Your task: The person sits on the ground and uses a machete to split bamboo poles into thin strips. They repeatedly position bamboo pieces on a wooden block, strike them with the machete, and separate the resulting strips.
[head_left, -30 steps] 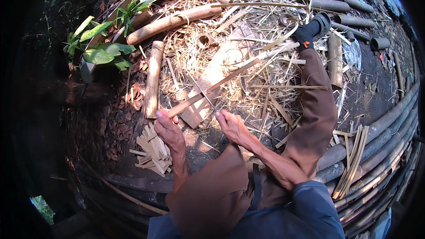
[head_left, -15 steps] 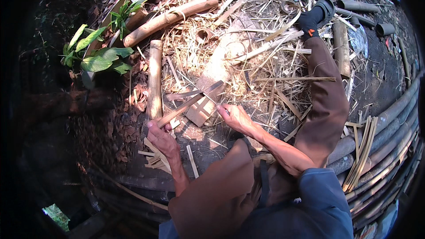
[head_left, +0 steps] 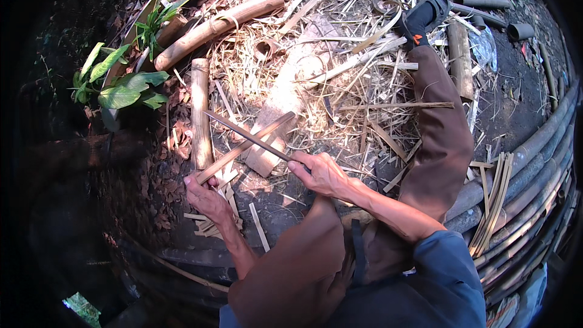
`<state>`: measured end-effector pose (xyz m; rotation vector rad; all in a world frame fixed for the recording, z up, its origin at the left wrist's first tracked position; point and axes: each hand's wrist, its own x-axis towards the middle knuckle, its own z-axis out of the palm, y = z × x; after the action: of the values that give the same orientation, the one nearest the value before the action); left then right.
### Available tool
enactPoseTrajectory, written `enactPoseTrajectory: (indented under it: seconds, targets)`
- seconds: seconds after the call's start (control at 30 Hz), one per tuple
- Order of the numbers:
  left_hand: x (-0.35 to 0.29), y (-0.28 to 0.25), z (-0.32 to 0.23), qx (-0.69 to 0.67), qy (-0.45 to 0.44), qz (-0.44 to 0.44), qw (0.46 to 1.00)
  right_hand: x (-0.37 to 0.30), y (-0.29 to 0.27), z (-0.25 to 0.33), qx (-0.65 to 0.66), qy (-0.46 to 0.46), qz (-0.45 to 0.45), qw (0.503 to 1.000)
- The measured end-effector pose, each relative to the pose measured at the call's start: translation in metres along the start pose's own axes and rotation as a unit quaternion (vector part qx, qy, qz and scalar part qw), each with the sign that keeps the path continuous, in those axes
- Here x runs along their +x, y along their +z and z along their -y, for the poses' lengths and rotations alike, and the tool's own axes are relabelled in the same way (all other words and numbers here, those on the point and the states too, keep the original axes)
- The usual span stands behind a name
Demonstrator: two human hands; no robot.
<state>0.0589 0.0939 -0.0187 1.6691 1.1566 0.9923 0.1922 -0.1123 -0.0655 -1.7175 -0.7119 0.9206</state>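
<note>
My left hand is closed round the near end of a flat bamboo strip, which slants up and away to the right. In my right hand is a knife with a long narrow dark blade, its handle mostly hidden by the fingers. The blade points to the far left and crosses over the strip about midway; whether it touches is unclear. Beneath the strip's far end lies a wooden board, partly in bright sun. Cut bamboo pieces lie beside my left wrist.
Pale shavings cover the ground ahead. A short bamboo post lies left of the board, with a longer pole beyond it. Several thin strips rest on stacked bamboo poles at right. My outstretched leg borders the work area.
The knife has turned and drawn back toward me, its blade now showing full length across the strip. The strip stays in my left hand. The whole view has shifted slightly.
</note>
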Motion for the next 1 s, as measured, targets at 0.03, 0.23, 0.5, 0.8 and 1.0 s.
enactPoseTrajectory:
  seconds: [0.03, 0.23, 0.5, 0.8, 1.0]
  targets:
    - [-0.001, 0.002, -0.005, -0.009, -0.01, 0.006, 1.0, 0.005, 0.001, -0.013, -0.025, -0.034, -0.039, 0.998]
    - [0.004, -0.001, 0.01, 0.016, -0.014, 0.003, 1.0, 0.023, 0.024, -0.058, -0.044, -0.001, -0.043, 0.998]
    - [0.01, 0.001, 0.0, 0.044, 0.009, 0.013, 0.999, 0.022, 0.009, -0.066, -0.059, 0.017, 0.007, 0.998]
    - [0.006, 0.009, -0.004, 0.098, 0.012, 0.029, 0.995, 0.015, 0.001, -0.129, -0.062, 0.097, -0.087, 0.99]
    - [0.032, 0.051, 0.011, -0.294, -0.032, 0.108, 0.949, 0.008, 0.004, -0.099, -0.026, 0.081, -0.141, 0.986]
